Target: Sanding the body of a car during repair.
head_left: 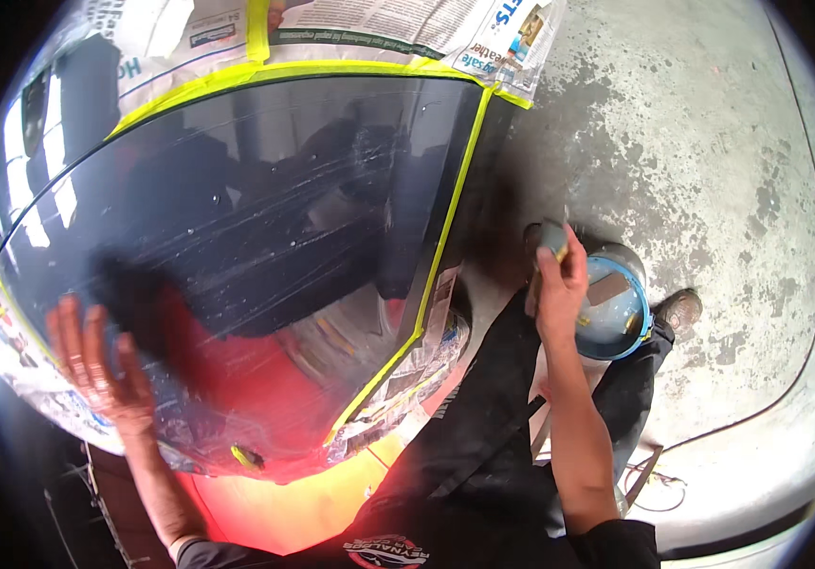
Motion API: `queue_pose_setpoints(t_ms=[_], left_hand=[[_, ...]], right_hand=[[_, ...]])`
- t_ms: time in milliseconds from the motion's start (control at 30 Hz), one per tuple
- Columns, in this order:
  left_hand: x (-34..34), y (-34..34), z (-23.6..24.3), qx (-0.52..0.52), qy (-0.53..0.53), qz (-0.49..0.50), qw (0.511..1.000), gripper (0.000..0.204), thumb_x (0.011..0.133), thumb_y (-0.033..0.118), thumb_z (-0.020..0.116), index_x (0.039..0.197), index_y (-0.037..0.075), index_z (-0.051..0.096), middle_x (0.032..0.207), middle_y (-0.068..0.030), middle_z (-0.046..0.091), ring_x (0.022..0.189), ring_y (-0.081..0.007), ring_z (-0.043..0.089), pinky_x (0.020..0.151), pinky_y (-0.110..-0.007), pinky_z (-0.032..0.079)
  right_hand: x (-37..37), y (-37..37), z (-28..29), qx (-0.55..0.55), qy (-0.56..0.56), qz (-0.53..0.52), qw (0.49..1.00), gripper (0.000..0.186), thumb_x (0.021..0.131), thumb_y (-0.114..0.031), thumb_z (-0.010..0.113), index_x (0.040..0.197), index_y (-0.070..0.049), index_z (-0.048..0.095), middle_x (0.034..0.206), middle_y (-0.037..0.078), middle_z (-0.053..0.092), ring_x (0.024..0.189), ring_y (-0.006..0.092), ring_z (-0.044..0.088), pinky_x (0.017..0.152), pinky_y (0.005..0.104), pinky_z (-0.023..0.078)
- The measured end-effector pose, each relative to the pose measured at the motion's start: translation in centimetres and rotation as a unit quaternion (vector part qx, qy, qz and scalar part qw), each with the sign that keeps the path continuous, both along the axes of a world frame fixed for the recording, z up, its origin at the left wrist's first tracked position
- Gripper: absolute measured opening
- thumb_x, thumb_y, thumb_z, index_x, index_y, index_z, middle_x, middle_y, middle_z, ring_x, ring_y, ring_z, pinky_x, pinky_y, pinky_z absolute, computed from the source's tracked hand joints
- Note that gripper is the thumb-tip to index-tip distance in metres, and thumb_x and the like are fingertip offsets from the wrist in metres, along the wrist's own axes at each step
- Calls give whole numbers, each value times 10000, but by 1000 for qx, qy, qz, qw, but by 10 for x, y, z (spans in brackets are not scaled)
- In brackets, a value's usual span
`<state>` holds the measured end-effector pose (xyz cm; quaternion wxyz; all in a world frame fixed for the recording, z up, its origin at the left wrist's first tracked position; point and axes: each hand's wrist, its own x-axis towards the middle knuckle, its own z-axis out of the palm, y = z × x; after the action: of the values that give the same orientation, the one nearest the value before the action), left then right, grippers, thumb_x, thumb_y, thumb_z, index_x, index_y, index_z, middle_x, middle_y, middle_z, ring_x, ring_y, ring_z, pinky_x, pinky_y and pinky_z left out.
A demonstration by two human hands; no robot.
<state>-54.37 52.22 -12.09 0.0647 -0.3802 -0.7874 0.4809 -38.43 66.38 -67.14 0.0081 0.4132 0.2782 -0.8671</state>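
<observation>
"Holding a block (553, 239) in your right hand (561, 284), you have those fingers closed around it. Where is it exactly?"

"Up near the fingertips, just beside the bucket (645, 308) and apart from the panel (237, 204)."

"And what is your left hand (104, 370) doing?"

"Its fingers are spread and grasping nothing. You have it at the lower left part of the panel; whether the palm touches the surface, I cannot tell."

"How does the panel look around it?"

"Dark and glossy, with pale streaks across it, a few droplets and a red glow toward your side. Yellow tape (453, 209) runs along its far edge and down its right one, and newspaper (369, 24) covers what lies beyond the far strip."

"What is in the bucket?"

"Cloudy liquid and a brown piece (608, 288) near the far side. The bucket has a blue rim, and it stands by your leg, between your right hand and your shoe (680, 313), over the worn, patchy grey floor (711, 142)."
</observation>
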Motion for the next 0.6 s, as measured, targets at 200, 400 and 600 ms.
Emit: queue_pose_setpoints(t_ms=[200, 400, 600], left_hand=[[-56, -35, 10, 47, 70, 15, 996, 636, 1106, 528, 451, 1567, 97, 535, 1646, -159, 475, 1587, -362, 321, 1306, -568, 158], [-66, -50, -14, -60, 175, -38, 982, 829, 1051, 756, 288, 1600, 173, 506, 1677, -117, 438, 1594, -360, 311, 1303, -631, 165], [-78, -59, -41, -74, 228, -52, 969, 788, 1070, 725, 245, 1635, 216, 450, 1697, -89, 413, 1609, -359, 280, 1286, -664, 180]], right_hand=[[-88, -78, -19, 159, 73, -73, 982, 429, 943, -86, 798, 1352, -10, 696, 1225, 42, 659, 944, 94, 580, 809, 238, 495], [-131, -130, -34, 271, 59, -55, 959, 460, 946, -110, 799, 1373, 11, 679, 1311, 137, 648, 1007, 188, 670, 854, 288, 552], [-154, -159, -65, 303, 55, -89, 947, 472, 940, -129, 804, 1369, 18, 675, 1307, 175, 646, 1051, 269, 696, 880, 338, 580]])
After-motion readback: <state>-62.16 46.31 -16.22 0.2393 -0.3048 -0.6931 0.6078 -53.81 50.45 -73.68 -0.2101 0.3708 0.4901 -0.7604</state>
